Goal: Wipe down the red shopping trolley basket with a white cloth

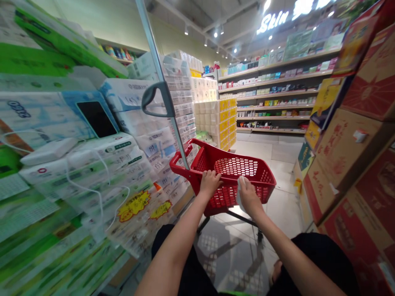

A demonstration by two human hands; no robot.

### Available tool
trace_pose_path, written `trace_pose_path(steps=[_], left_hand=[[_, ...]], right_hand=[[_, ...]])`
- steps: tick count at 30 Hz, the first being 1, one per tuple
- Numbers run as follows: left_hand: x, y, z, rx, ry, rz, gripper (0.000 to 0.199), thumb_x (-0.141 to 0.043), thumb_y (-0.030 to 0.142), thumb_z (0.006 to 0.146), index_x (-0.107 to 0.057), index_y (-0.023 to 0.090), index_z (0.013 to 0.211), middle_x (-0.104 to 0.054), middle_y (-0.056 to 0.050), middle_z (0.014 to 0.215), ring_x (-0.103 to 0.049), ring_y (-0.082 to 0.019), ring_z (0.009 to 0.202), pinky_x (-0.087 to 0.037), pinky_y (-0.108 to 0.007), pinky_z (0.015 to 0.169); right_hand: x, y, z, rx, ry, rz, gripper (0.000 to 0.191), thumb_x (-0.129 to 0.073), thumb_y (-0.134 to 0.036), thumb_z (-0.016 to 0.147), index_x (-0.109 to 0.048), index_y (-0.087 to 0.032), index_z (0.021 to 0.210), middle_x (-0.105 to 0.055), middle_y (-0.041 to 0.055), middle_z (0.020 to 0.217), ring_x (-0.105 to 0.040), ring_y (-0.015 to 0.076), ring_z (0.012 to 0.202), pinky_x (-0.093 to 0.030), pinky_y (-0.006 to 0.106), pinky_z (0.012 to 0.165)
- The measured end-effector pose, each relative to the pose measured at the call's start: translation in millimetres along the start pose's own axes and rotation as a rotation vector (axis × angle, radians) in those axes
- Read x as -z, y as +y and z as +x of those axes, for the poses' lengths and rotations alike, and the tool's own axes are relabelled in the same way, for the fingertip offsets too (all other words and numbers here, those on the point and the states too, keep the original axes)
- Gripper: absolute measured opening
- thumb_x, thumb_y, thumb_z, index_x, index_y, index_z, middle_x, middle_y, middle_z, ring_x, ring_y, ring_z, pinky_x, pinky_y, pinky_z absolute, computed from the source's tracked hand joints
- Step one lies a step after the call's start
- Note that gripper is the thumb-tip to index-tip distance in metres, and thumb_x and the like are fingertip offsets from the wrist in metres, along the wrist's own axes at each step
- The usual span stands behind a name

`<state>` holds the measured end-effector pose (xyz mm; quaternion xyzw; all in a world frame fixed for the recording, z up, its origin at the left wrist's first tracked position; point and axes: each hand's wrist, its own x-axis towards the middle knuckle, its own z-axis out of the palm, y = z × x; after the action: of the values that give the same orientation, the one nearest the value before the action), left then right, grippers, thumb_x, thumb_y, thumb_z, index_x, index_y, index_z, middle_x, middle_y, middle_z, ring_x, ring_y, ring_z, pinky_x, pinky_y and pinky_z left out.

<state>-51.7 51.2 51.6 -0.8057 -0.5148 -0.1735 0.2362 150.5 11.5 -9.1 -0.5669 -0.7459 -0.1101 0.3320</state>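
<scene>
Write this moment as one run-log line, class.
left hand: on near side of red cart; right hand: holding white tissue or cloth, same side; at left: wrapped packs; at right: cardboard boxes

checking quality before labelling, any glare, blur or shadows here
Head view: glare washes out part of the lit sign; green packs lower left look smeared and stretched; mesh-patterned light and shadow falls on the floor beneath the red cart.

A glowing sign [279, 19] above the far shelves [277, 95] reads "Skin".
</scene>
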Motion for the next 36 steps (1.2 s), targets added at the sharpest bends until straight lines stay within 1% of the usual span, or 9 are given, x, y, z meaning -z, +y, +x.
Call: trace_pose_path(steps=[3,6,13,16,19,23,26,29,36], left_hand=[[-1.4,3.4,4.1,0.011,0.004,-0.001,0.022,-0.058,0.039,0.091,-0.06,0.02,0.101,-0.06,-0.008,0.098,-0.05,-0.026,0.095,-0.036,-0.041,0.089],[-1.9,0.3,5.4,0.016,-0.006,-0.008,0.02,-0.056,0.036,0.092,-0.058,0.018,0.101,-0.06,-0.008,0.098,-0.051,-0.025,0.093,-0.036,-0.04,0.089],[-1.1,-10.1,-0.7,0.0,-0.003,-0.047,0.033,-0.062,0.044,0.088,-0.054,0.02,0.109,-0.059,-0.007,0.1,-0.051,-0.025,0.096,-0.035,-0.038,0.091],[-0.1,-7.7,-1.1,0.004,0.002,-0.045,0.033,-0.062,0.044,0.088,-0.053,0.019,0.109,-0.059,-0.007,0.1,-0.051,-0.025,0.095,-0.035,-0.039,0.09],[0.5,-2.9,0.1,0.017,-0.002,-0.041,0.034,-0.063,0.043,0.088,-0.051,0.019,0.108,-0.06,-0.007,0.099,-0.051,-0.025,0.094,-0.035,-0.038,0.089],[1.3,0.1,0.6,0.029,0.003,-0.037,0.035,-0.059,0.039,0.09,-0.047,0.019,0.116,-0.06,-0.007,0.099,-0.052,-0.024,0.094,-0.035,-0.039,0.089],[2.6,-3.4,-0.7,0.029,-0.009,-0.035,0.034,-0.056,0.037,0.092,-0.045,0.019,0.119,-0.061,-0.007,0.099,-0.052,-0.024,0.094,-0.035,-0.038,0.088],[4.0,-9.2,-2.7,0.024,-0.026,-0.041,0.041,-0.061,0.041,0.089,-0.045,0.02,0.12,-0.061,-0.006,0.101,-0.052,-0.024,0.094,-0.035,-0.038,0.088],[7.4,-11.1,-6.4,0.013,-0.014,-0.066,0.04,-0.061,0.042,0.089,-0.046,0.021,0.119,-0.059,-0.006,0.1,-0.052,-0.024,0.095,-0.034,-0.037,0.089]], right_hand=[[-9.2,-47.2,15.5,0.082,-0.025,0.026,0.077,-0.035,-0.004,0.083,-0.012,-0.019,0.154,-0.03,0.0153,0.153,-0.043,0.0295,0.128,-0.048,0.044,0.097],[-4.5,-50.4,21.0,0.143,-0.08,0.04,0.079,-0.034,-0.001,0.081,-0.016,-0.025,0.154,-0.031,0.0083,0.155,-0.045,0.0263,0.126,-0.053,0.038,0.09],[35.1,62.3,-5.3,-0.041,-0.055,0.002,0.068,-0.04,-0.009,0.083,-0.037,-0.034,0.146,-0.049,0.0006,0.142,-0.052,0.0238,0.118,-0.054,0.039,0.089],[39.6,78.7,-6.9,-0.14,-0.043,-0.005,0.063,-0.042,-0.009,0.081,-0.043,-0.028,0.141,-0.053,0.0044,0.138,-0.051,0.0244,0.119,-0.05,0.041,0.095],[30.7,43.8,2.8,-0.135,-0.059,0.028,0.061,-0.041,-0.008,0.081,-0.046,-0.022,0.14,-0.052,0.0079,0.139,-0.05,0.0247,0.12,-0.049,0.042,0.097],[14.4,-32.3,23.2,0.081,-0.104,0.15,0.065,-0.037,-0.005,0.082,-0.041,-0.022,0.144,-0.044,0.0064,0.148,-0.047,0.0215,0.126,-0.047,0.038,0.1],[12.7,-51.5,30.1,0.165,-0.121,0.199,0.066,-0.037,-0.005,0.084,-0.039,-0.026,0.146,-0.043,0.0027,0.149,-0.045,0.0199,0.129,-0.048,0.036,0.099],[19.5,-18.5,20.5,0.136,-0.128,0.19,0.067,-0.037,-0.006,0.084,-0.04,-0.034,0.145,-0.046,-0.0027,0.146,-0.049,0.0192,0.125,-0.052,0.036,0.094],[38.2,121.7,-28.9,-0.085,0.006,0.094,0.068,-0.041,-0.011,0.079,-0.041,-0.03,0.144,-0.051,0.0008,0.142,-0.052,0.0212,0.124,-0.045,0.04,0.103]])
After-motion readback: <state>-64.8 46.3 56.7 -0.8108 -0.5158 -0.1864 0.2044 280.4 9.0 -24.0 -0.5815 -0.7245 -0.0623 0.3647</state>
